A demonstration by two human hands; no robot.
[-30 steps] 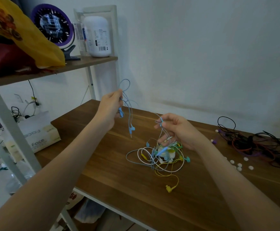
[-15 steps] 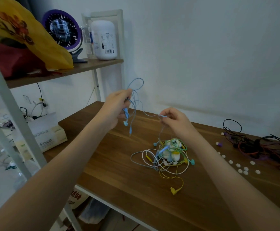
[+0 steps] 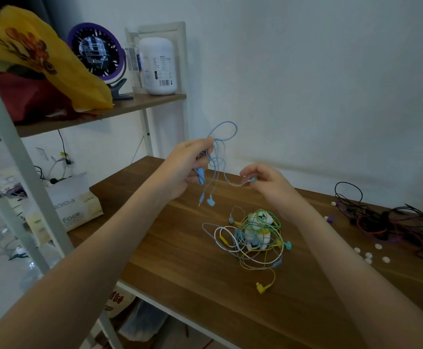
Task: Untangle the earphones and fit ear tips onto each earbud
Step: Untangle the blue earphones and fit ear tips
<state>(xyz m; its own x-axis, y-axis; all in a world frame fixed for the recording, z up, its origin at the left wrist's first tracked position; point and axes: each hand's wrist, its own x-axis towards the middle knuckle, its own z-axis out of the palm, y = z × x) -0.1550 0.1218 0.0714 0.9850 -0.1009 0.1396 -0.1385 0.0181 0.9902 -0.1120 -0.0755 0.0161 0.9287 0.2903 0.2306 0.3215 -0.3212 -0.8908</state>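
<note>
Aloft, the left hand grips the blue earphones in a bunch — loop above its fingers, earbud dangling below — while the right hand pinches a strand just beside, over the tangled pile on the table.

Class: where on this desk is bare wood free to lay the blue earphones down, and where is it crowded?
Free: the bare desk between its left edge and the coloured tangle, and the front strip beyond the yellow plug. Crowded: the right end, with the dark cables and loose white ear tips.
</note>
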